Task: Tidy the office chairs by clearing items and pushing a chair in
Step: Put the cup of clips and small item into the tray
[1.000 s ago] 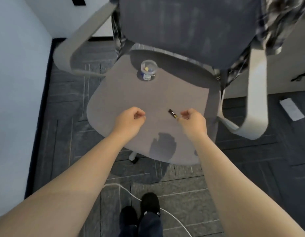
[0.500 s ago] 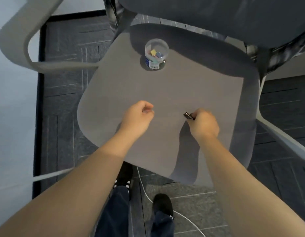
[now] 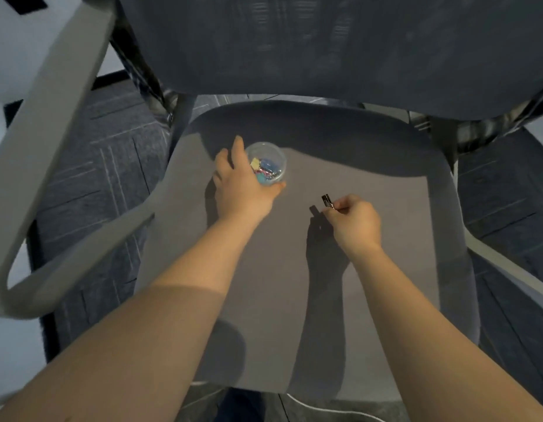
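left fingers [image 3: 233, 153] now around clip tub [image 3: 267, 166]

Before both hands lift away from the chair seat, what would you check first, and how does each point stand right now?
1. Right hand pinches the small black item: ok.
2. Left hand wraps the clear tub: ok, fingers around its side.
3. Tub upright: ok.
4. Tub has a lid: cannot tell.
5. Nothing else on the seat: ok.
6. Armrest clear of the arms: ok.

Grey carpet tiles [image 3: 118, 166] (white cable [image 3: 325, 406] below).
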Demonstrator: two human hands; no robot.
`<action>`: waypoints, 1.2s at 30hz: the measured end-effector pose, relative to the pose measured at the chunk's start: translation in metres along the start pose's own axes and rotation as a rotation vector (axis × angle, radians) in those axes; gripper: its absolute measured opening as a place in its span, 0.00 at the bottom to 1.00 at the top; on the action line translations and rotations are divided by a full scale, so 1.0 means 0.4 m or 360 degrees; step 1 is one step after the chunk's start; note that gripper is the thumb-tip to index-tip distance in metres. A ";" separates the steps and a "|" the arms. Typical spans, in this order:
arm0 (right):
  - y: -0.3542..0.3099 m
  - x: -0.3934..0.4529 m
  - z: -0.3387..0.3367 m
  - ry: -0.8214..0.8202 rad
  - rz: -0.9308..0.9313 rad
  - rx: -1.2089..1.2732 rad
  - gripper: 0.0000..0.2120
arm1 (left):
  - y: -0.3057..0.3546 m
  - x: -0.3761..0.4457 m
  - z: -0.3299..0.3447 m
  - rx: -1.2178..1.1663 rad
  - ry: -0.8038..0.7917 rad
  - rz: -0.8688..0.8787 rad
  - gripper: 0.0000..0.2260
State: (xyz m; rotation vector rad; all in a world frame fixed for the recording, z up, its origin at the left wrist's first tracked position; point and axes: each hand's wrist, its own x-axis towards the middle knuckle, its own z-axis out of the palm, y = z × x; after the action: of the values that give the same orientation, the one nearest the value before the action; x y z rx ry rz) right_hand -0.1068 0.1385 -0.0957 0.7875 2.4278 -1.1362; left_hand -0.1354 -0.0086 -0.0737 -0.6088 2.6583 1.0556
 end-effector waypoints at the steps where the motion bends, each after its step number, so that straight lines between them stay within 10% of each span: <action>1: -0.007 0.008 0.003 -0.0009 -0.0002 0.0040 0.06 | 0.006 0.017 0.005 0.0046 -0.0009 0.0026 0.43; 16: 0.004 -0.036 -0.074 0.0069 -0.0122 0.0385 0.02 | 0.045 -0.081 0.024 0.0006 -0.0277 0.0114 0.36; 36: 0.283 -0.740 -1.095 0.0766 -0.0511 0.0525 0.04 | 0.706 -1.037 -0.052 -0.0229 -0.0561 0.1031 0.36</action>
State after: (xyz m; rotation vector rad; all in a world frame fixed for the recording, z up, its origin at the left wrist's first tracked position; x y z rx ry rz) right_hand 0.1631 0.4405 0.2623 0.8684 2.8784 -1.6630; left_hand 0.1057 0.2853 0.2546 0.4289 2.5076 1.3585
